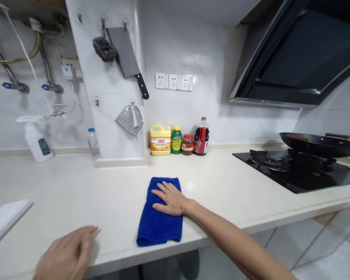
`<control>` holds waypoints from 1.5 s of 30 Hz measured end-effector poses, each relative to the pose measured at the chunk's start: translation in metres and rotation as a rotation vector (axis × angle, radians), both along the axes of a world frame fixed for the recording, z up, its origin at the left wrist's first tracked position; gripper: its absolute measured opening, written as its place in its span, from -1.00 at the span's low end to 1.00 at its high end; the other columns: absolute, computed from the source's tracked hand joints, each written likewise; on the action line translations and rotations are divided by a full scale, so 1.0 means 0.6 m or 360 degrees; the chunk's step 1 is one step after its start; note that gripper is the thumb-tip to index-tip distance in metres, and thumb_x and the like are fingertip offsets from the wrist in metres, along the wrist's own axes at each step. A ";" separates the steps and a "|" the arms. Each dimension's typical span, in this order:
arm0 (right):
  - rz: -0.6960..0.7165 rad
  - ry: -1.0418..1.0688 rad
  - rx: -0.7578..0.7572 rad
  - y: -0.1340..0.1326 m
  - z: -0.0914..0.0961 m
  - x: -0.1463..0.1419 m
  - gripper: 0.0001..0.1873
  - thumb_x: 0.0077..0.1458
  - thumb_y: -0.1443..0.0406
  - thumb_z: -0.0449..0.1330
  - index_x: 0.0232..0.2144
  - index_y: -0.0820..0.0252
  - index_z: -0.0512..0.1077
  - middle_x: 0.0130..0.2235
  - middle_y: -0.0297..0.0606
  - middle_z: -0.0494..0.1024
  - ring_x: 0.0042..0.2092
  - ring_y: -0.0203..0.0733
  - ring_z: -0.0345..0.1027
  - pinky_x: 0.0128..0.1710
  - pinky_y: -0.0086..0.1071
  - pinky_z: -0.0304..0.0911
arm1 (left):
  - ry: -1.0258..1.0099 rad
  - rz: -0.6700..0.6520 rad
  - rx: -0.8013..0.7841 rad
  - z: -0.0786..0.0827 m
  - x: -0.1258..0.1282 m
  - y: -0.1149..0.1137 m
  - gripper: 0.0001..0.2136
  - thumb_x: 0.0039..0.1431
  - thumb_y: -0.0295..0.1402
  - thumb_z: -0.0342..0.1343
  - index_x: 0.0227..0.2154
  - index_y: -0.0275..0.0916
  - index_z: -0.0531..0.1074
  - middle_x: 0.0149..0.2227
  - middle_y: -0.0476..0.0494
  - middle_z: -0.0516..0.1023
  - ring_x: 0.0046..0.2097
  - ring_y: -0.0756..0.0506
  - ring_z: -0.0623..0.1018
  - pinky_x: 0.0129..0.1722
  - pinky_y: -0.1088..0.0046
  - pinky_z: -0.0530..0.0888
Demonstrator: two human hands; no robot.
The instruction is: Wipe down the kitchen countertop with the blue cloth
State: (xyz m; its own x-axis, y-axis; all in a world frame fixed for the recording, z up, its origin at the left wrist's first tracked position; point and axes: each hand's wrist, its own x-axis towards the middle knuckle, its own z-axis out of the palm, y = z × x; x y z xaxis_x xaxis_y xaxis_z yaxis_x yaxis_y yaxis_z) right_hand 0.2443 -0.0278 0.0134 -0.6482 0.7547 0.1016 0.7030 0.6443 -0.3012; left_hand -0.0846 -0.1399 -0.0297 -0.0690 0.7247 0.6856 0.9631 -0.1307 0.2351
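Observation:
A blue cloth (pixel 160 219) lies folded lengthwise on the white countertop (pixel 113 198), its near end close to the front edge. Flat on the upper part of the cloth rests my right hand (pixel 170 200), fingers spread, pressing it rather than gripping it. My left hand (pixel 67 252) is at the lower left over the counter's front edge, apart from the cloth. Its fingers point forward with the thumb a little away from them, and it holds nothing that I can see.
Against the wall stand a yellow detergent jug (pixel 160 140), a green bottle (pixel 176 140), a red-lidded jar (pixel 188 144) and a dark sauce bottle (pixel 201 138). A wok (pixel 323 146) sits on the gas hob (pixel 280 167) at right. A cleaver (pixel 125 50) hangs above; a white spray bottle (pixel 36 142) stands left.

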 end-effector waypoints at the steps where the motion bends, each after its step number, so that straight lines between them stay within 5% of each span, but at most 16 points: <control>1: -0.0023 -0.0002 0.0003 -0.006 -0.001 0.015 -0.20 0.26 -0.20 -0.12 0.37 0.08 0.03 0.43 -0.14 -0.17 0.43 0.10 -0.47 0.37 0.06 -0.39 | 0.0057 -0.0130 -0.0069 0.013 0.028 0.007 -0.65 0.20 -0.14 -0.14 -0.27 -0.05 0.57 -0.16 -0.07 0.63 -0.06 -0.25 0.56 0.02 0.15 0.48; 8: -0.0198 -0.0032 0.0007 -0.058 -0.005 0.147 -0.22 0.29 -0.17 -0.13 0.38 0.08 0.03 0.44 -0.19 -0.17 0.43 0.04 -0.45 0.39 -0.02 -0.42 | 0.0297 -0.0217 -0.0647 0.104 0.179 0.080 -0.57 0.31 -0.17 -0.29 -0.08 -0.12 0.48 -0.04 -0.13 0.58 -0.01 -0.24 0.53 -0.17 0.25 0.46; 13: -0.0327 -0.0044 -0.0013 -0.105 -0.009 0.262 -0.25 0.29 -0.16 -0.11 0.38 0.01 0.01 0.44 -0.31 -0.20 0.44 -0.03 -0.45 0.40 -0.05 -0.42 | 0.0569 -0.0301 -0.0871 0.142 0.222 0.139 -0.57 0.31 -0.20 -0.30 -0.13 -0.16 0.49 -0.17 -0.25 0.60 -0.11 -0.29 0.57 -0.19 0.23 0.41; 17: -0.0409 -0.0104 -0.0034 -0.150 -0.008 0.319 -0.24 0.28 -0.15 -0.09 0.39 -0.01 -0.04 0.44 -0.35 -0.23 0.44 -0.05 -0.48 0.40 -0.06 -0.42 | 0.0614 -0.0433 -0.0915 0.139 0.222 0.189 -0.53 0.30 -0.16 -0.31 -0.07 -0.17 0.48 -0.17 -0.30 0.59 -0.11 -0.29 0.56 -0.14 0.23 0.40; 23: -0.0344 -0.0226 0.0087 -0.180 -0.004 0.322 -0.14 0.25 -0.18 -0.03 0.41 0.06 -0.13 0.44 -0.23 -0.26 0.44 0.02 -0.50 0.39 0.02 -0.45 | 0.0241 -0.0553 -0.1034 0.107 0.199 0.231 -0.54 0.26 -0.11 -0.30 -0.01 -0.05 0.44 -0.24 -0.13 0.59 -0.12 -0.22 0.53 -0.18 0.32 0.36; 29: -0.0262 -0.0274 0.0114 -0.178 -0.005 0.317 0.12 0.05 -0.30 0.10 0.42 0.09 -0.22 0.45 -0.12 -0.32 0.43 0.18 -0.51 0.36 0.16 -0.43 | 0.0101 -0.0662 -0.1098 0.103 0.189 0.240 -0.57 0.24 -0.12 -0.24 -0.01 -0.03 0.45 -0.33 -0.09 0.56 -0.23 -0.19 0.51 -0.24 0.33 0.31; 33: -0.0245 -0.0333 0.0216 -0.181 -0.015 0.295 0.28 -0.11 -0.35 0.18 0.42 0.15 -0.22 0.44 -0.04 -0.33 0.42 0.26 -0.46 0.35 0.19 -0.39 | 0.0089 -0.0668 -0.1136 0.106 0.189 0.247 -0.58 0.25 -0.15 -0.25 -0.02 -0.04 0.44 -0.39 -0.08 0.53 -0.24 -0.18 0.51 -0.27 0.34 0.30; 45: -0.0309 -0.0416 0.0280 -0.179 -0.022 0.245 0.32 -0.18 -0.34 0.23 0.40 0.23 -0.11 0.43 0.06 -0.24 0.41 0.30 -0.41 0.34 0.21 -0.33 | 0.0290 -0.0534 -0.1042 0.099 0.212 0.234 -0.62 0.26 -0.27 -0.27 -0.01 -0.12 0.37 -0.16 -0.25 0.56 -0.08 -0.28 0.55 -0.10 0.20 0.39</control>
